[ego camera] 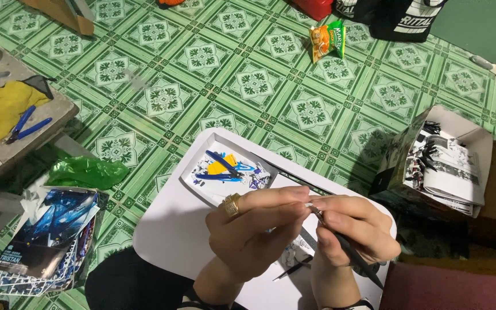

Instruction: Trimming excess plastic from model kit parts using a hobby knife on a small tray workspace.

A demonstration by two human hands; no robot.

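Note:
My left hand [254, 227], with a gold ring on one finger, pinches a tiny pale part [310, 205] at its fingertips. My right hand [351, 229] holds a dark, thin tool [354, 258] whose tip meets that part. Both hands hover over a white board [167, 229] resting on my lap. Behind the hands on the board sits a shallow white tray [202, 172] with small blue, yellow and white plastic pieces. Another thin dark tool [293, 268] lies on the board under my hands.
An open cardboard box [466, 138] of black and white parts sheets stands at the right. At left are a kit box with runners [47, 235], a green plastic bag [87, 171], and a low table [30, 129] with a yellow cloth and blue pliers [25, 125]. A snack packet [327, 39] lies on the tiled floor.

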